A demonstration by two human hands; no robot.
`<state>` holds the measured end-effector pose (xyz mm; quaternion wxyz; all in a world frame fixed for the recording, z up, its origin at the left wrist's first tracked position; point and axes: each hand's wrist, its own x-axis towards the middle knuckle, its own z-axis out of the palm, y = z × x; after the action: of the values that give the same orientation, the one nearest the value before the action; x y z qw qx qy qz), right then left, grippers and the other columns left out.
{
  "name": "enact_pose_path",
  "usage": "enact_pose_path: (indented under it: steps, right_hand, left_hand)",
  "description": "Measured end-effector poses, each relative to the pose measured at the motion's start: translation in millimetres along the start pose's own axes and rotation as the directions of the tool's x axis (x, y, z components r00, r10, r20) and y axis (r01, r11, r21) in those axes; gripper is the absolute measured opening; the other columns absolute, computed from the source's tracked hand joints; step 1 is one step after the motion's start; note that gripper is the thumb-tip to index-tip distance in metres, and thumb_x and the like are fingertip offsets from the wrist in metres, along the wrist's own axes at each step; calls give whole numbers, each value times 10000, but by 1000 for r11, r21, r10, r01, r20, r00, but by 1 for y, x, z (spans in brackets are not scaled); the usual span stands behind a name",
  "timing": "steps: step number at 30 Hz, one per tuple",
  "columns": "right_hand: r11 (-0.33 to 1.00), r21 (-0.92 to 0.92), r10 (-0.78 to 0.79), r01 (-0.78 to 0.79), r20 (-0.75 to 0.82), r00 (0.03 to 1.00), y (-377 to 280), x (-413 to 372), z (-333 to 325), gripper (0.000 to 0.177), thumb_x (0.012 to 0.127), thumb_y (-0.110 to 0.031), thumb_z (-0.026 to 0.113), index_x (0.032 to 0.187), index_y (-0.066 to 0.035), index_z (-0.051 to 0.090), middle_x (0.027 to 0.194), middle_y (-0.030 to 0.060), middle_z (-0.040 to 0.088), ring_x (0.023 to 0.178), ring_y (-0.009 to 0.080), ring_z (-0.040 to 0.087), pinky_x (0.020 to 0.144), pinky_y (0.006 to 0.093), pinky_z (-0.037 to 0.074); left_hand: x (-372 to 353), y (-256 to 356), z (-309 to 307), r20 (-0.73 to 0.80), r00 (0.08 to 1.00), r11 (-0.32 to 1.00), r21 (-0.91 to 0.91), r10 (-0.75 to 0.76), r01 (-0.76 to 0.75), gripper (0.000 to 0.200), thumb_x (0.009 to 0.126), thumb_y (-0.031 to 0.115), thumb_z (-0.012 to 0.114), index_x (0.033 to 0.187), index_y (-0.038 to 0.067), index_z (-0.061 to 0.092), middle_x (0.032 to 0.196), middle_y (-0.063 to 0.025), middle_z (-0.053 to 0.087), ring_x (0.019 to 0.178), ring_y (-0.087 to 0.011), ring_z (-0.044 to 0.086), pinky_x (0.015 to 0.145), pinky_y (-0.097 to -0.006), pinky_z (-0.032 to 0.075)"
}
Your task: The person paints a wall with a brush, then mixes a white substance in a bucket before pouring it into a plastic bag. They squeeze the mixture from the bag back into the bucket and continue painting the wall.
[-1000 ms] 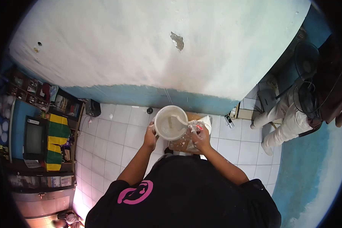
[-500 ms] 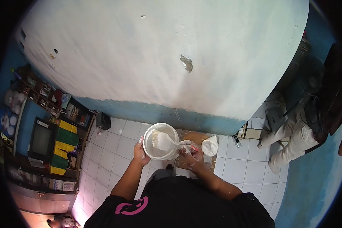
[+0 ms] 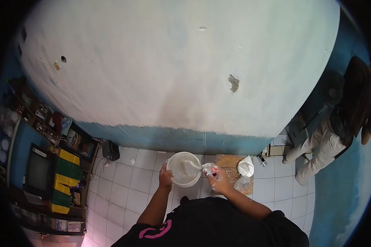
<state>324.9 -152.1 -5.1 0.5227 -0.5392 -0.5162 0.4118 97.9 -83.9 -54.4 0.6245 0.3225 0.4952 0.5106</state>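
Observation:
My left hand [image 3: 165, 178] grips the left rim of a round white bucket [image 3: 186, 185], held in front of my body. In my right hand [image 3: 219, 180] is the handle of a wide, white-smeared paintbrush [image 3: 196, 166], its fingers closed round it. The brush head is tipped down inside the bucket, with its bristles partly blurred against the pale inside. White smears cover the right fingers. Beyond the bucket stands a wall [image 3: 152, 82], whitish above with a blue band along its bottom.
A wooden board or low stool [image 3: 226, 160] bears a white round-topped container or bag [image 3: 246, 166] and a clear plastic bag [image 3: 243, 184]. A person [image 3: 323, 140] stands at right near a fan [image 3: 332, 86]. Left are a television [image 3: 40, 164] and a black box [image 3: 110, 150]. The wall has a chipped patch [image 3: 233, 83].
The brush head has gone from lying flat over the bucket's mouth to pointing down into it. My view has shifted, so the wall patch and bucket appear further right and lower.

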Motion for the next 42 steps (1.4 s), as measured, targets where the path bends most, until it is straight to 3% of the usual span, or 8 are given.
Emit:
enact_pose_path:
  steps: [6,11,13,22,25,29,32,42]
  right_hand:
    - [812,-451,-263,371,285,922,-24,32,61,325,681,-161,597,980,-33,590,883,206,597,810,382,578,737,423,476]
    - [675,-630,-112,385,427,897,-79,76,102,315,664,-171,612,950,-43,582,871,190,600,807,373,579,731,437,478]
    - [640,-639,-184,426,410,893,-105,84,114,281,671,-164,601,929,-52,589,845,173,610,778,361,593,704,434,486]
    - [495,-702,-48,511,566,823,-125,99,159,272,689,-133,593,955,-85,619,756,146,621,724,334,607,648,424,496]
    - [478,-680,35,556,648,761,-105,104,174,259,679,-132,588,931,-84,621,766,143,636,716,316,631,638,416,514]
    - [427,-672,-11,605,665,747,-103,106,175,258,676,-133,590,924,-68,620,768,152,637,721,321,632,646,415,520]
    - [457,-669,-28,586,647,762,-118,106,172,231,684,-132,575,896,-54,625,748,165,631,704,334,627,635,426,515]
    - [464,-694,-35,550,606,794,-116,113,181,175,709,-151,571,845,-67,642,722,157,632,669,327,625,622,427,512]
  left_hand:
    - [11,38,-49,54,985,986,33,161,-163,685,579,-29,360,1261,-31,426,1173,-125,524,1093,-206,496,924,-265,380]
    - [31,69,-71,151,923,928,68,354,-367,706,573,-64,330,1273,-45,423,1233,-133,500,1164,-196,463,993,-271,327]
    - [36,84,-81,153,930,935,76,334,-348,695,581,-78,328,1271,-62,414,1238,-134,496,1182,-197,450,1006,-275,312]
    - [43,105,-76,138,942,952,-55,305,-300,657,605,-84,344,1256,-66,435,1229,-131,511,1138,-192,482,985,-274,332]
    - [43,109,-77,176,900,891,157,400,-427,649,600,-80,353,1241,-72,450,1220,-139,522,1137,-189,483,988,-277,327]
    - [45,107,-76,190,909,884,228,371,-408,635,602,-75,352,1228,-77,459,1216,-149,527,1144,-195,482,992,-282,324]
    - [58,96,-83,195,921,928,95,338,-361,632,605,-78,348,1226,-76,460,1210,-146,530,1136,-194,490,980,-275,336]
    - [69,126,-84,222,933,958,-38,285,-284,632,608,-97,354,1230,-72,462,1196,-138,539,1102,-181,513,931,-248,375]
